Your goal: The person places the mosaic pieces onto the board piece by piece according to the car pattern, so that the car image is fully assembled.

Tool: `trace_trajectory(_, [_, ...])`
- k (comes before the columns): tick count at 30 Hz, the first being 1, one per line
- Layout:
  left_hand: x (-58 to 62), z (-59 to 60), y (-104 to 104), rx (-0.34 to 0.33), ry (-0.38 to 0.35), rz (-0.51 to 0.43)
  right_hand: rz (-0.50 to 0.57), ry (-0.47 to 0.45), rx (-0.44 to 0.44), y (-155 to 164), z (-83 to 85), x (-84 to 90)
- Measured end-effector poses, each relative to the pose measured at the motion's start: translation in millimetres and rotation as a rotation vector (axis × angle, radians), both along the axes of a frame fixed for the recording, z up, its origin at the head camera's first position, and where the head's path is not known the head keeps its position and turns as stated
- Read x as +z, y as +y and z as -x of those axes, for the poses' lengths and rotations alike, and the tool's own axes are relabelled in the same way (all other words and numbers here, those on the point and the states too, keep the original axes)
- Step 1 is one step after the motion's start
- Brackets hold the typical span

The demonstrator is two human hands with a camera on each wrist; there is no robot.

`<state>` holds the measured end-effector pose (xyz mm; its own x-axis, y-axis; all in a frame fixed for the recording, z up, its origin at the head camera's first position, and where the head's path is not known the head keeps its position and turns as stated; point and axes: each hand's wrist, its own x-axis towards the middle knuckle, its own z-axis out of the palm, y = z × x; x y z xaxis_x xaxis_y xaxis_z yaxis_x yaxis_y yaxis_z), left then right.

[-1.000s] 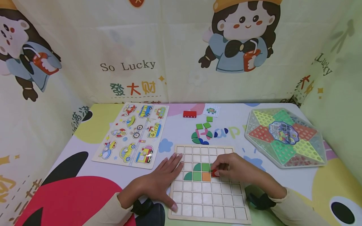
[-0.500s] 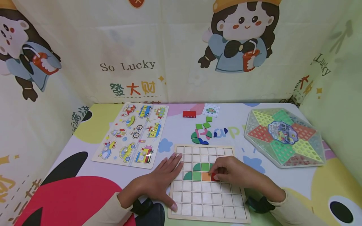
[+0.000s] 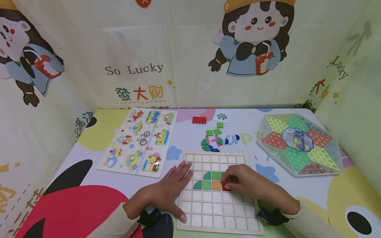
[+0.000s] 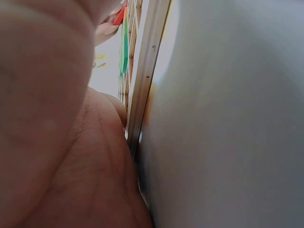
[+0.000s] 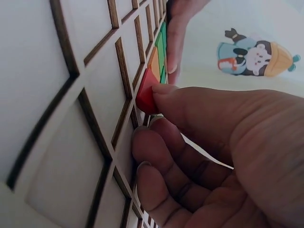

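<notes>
The wooden grid board (image 3: 220,228) lies in front of the person. My left hand (image 3: 166,191) rests spread on its left edge, fingers straight, thumb near the lower left corner. With thumb and curled fingers, my right hand (image 3: 250,181) pinches a red tile (image 5: 148,92) at the cell just right of an orange square tile (image 3: 217,185). Green square tiles (image 3: 207,185) and rounded green tiles (image 3: 197,185) sit in cells left of and above the orange one. In the head view the right fingers hide part of the red tile and the upper row's right end.
Beyond the board lie loose green squares (image 3: 218,131), green and blue rounded pieces (image 3: 205,145), a red block (image 3: 199,120) and a pattern card (image 3: 222,116). A vehicle puzzle board (image 3: 138,142) lies at left, a hexagonal clear-covered game box (image 3: 299,145) at right.
My right hand has moved slightly down and toward the person, with the red tile now lower, level beside the orange square. The left hand stays put.
</notes>
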<state>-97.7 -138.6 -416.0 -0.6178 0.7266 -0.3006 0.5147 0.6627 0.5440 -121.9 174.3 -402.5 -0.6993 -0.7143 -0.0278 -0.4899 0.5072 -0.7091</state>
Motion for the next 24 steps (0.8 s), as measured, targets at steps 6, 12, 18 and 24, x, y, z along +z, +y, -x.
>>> trace_trajectory(6, [-1.6,0.6,-0.4,-0.003,-0.001,-0.007,-0.016,0.000,-0.026,-1.6,0.1,0.6])
trace_trajectory(12, [-2.5,1.1,-0.6,-0.007,0.000,-0.010,-0.023,-0.010,-0.040,-1.5,1.1,0.6])
trace_trajectory(18, [-2.0,1.0,-0.3,-0.004,0.002,-0.006,-0.043,0.012,-0.055,-2.6,2.8,0.2])
trace_trajectory(24, [-1.9,0.8,-0.6,-0.002,0.001,-0.010,-0.038,-0.020,-0.080,-0.8,4.5,2.8])
